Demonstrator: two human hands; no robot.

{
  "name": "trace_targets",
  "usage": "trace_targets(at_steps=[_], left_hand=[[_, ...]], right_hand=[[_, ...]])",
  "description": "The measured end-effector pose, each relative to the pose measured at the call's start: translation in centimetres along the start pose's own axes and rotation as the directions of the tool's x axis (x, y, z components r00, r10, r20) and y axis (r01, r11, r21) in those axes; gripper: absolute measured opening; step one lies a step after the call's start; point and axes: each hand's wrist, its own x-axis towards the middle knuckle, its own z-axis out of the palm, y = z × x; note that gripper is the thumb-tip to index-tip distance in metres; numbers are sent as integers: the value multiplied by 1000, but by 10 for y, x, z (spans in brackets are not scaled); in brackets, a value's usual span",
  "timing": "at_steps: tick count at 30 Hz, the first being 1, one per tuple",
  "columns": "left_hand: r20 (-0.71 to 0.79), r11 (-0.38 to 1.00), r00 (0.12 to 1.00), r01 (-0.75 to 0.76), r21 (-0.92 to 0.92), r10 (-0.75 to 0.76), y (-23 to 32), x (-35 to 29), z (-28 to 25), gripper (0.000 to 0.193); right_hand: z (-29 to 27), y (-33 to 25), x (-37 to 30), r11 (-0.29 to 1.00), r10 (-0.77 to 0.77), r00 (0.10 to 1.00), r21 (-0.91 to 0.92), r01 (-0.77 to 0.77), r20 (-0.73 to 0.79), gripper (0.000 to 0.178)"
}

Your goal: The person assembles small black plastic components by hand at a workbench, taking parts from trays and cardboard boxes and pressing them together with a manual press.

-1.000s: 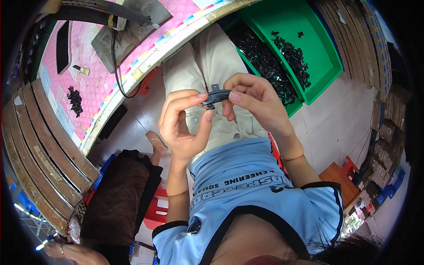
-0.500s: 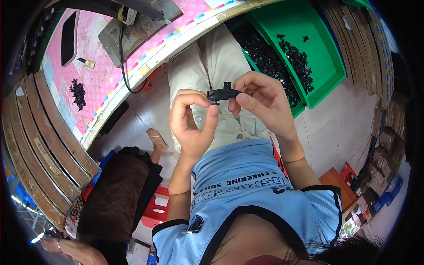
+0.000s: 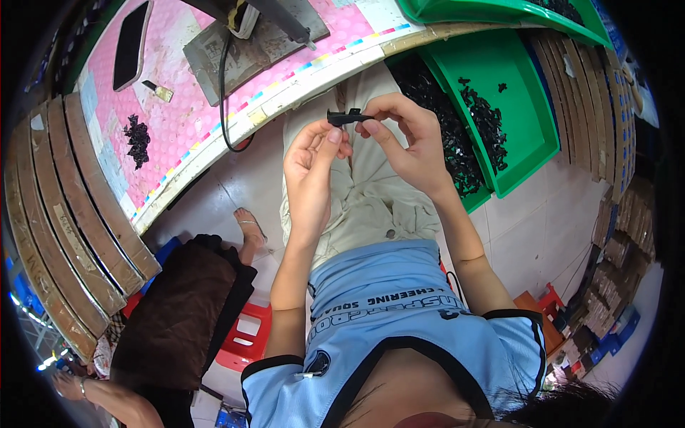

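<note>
A small black plastic part [image 3: 347,116] is held up over my lap, just below the table edge. My right hand [image 3: 403,139] pinches its right end between thumb and fingers. My left hand [image 3: 312,167] is raised beside it, with the fingertips touching the part's left end from below. To the right, a green tray [image 3: 528,128] holds several loose black parts [image 3: 485,118], and a second heap of black parts [image 3: 442,135] lies in a lower tray next to my right wrist.
A pink-topped table [image 3: 178,121] carries a small pile of black parts [image 3: 137,139], a grey metal base [image 3: 250,46] with a black cable [image 3: 225,107], and a black slab [image 3: 132,43]. Stacked cardboard strips [image 3: 71,214] stand left. Another person sits on a red stool [image 3: 246,332] at lower left.
The view has tilted, so my hands and the part sit higher and nearer the table edge. My grip has shifted: the left fingers have loosened from around the part to its end.
</note>
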Motion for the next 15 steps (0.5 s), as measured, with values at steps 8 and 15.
trace_targets(at_steps=[8,15], left_hand=[[52,999,998,34,-30,-32,20,10,6,28],[114,985,990,97,-140,-82,34,21,8,38]], right_hand=[[-4,8,26,934,-229,973,-288,214,-18,11],[-10,-1,52,835,-354,933,-426,347,66,10]])
